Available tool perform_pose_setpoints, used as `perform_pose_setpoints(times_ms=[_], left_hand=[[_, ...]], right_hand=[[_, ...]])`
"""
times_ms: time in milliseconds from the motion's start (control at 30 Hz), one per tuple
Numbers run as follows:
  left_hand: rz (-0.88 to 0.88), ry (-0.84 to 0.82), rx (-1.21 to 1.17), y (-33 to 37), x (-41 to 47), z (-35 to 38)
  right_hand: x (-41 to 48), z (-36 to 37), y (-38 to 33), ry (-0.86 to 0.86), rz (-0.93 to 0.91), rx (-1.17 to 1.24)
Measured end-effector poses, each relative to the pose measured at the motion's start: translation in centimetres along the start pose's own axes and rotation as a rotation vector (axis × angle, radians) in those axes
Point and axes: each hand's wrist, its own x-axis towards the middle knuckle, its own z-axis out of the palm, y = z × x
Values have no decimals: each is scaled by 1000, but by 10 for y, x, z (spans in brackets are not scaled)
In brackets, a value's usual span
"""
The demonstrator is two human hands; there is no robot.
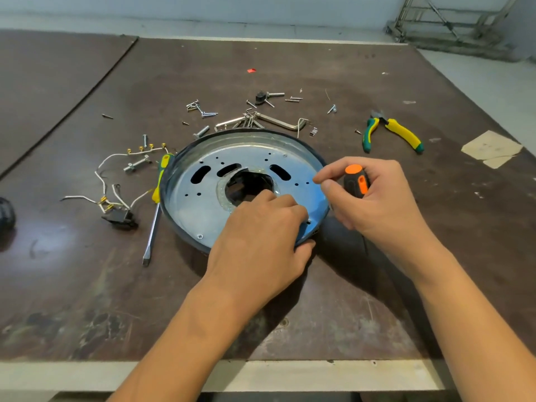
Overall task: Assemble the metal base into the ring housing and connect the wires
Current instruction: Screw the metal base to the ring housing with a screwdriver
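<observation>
- Metal base (203, 207) seated inside ring housing (316, 158), mid-surface (290, 314); screws in place at 7 and 1 o'clock of the plate.
- Left grip (261, 242) clamped on the rim at 5 o'clock, thumb outside, fingers curled onto the plate (anything under the fingertips not discernible).
- Right grip (380, 201) closed round orange-and-black screwdriver (357, 181) at 3 o'clock, tip hidden.
- Step judged in hand: fastening base to housing; next, probably blade set into the 5 o'clock hole, housing steadied.
- Wires (107, 181) loose at 9 o'clock, not yet connected.
</observation>
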Motion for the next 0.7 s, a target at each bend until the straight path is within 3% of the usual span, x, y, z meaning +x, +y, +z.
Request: perform_pose_setpoints(times_ms=[133, 500, 700], left_hand=[[10, -6, 10, 1, 0, 1], [-8, -38, 22, 0, 0, 2], [-13, -52, -5, 0, 0, 3]], right_hand=[[-2, 1, -2, 1, 19, 58], [2, -5, 4, -104, 80, -117], [0, -4, 0, -135, -11, -246]])
